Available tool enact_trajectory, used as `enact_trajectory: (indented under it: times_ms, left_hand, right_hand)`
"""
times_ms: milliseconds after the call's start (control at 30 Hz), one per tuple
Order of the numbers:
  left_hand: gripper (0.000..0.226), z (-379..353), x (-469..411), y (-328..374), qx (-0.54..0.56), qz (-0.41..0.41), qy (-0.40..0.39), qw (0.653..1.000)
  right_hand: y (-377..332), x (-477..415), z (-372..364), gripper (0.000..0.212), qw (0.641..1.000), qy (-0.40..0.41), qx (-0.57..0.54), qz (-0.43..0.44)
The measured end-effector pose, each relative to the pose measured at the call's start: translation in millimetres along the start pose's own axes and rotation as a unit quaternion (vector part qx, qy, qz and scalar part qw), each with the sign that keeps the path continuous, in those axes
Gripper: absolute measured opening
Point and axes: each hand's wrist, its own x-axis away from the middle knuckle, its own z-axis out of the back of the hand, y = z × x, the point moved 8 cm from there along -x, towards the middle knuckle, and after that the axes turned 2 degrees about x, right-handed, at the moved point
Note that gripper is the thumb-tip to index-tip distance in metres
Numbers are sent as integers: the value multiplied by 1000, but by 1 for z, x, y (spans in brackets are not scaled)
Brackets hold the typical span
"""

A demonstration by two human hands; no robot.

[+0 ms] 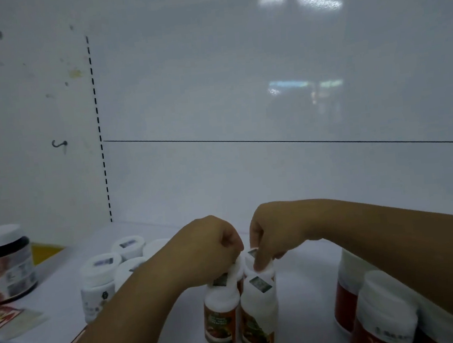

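Left hand [213, 244] and right hand [265, 236] both gripping tops of white-capped, red-labelled plastic bottles [258, 314], right of the dark white-lidded jar [7, 264].

The left grip [213, 244] and the right grip [267, 236] meet over four small bottles [223, 318] with red labels, clustered on a white shelf [308, 288]. Their fingers curl down onto the tops of the rear two. White bottles [97, 283] stand to the left, with a dark jar [7, 264] beyond them. Larger red bottles [382, 311] stand at the right.
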Motion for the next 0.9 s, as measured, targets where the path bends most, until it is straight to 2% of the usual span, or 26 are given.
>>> enact_trajectory:
  times_ms: [133,300,333,400,467,567,700,800,900]
  left_hand:
    - [30,-3,-1,7,-76,-47,-26,996]
    - [30,-4,-9,11,-125,-76,-24,989]
    - [29,-3,-10,13,-133,-83,-32,987]
    - [32,0,-11,18,-130,-84,-80,985]
    - [50,2,-13,25,-148,-87,-140,975]
    - [66,11,-28,48,-157,-115,-134,972]
    - [78,0,-43,84,-166,-101,-151,969]
    - [121,-20,-43,107,-201,-73,-198,957]
    - [137,-47,-46,152,-202,-75,-190,958]
  right_hand:
    - [2,-2,-6,33,999,-28,-17,-19]
    - [4,3,-10,24,1000,-16,-10,-14]
    - [4,6,-11,27,1000,-9,-7,-8]
    - [6,11,-8,44,1000,5,13,2]
    - [19,17,5,65,996,58,61,-9]
    - [44,30,36,72,970,154,183,-40]
    - [88,64,51,75,961,157,214,-83]
    - [120,99,52,74,963,167,196,-77]
    - [168,146,54,72,962,170,200,-75]
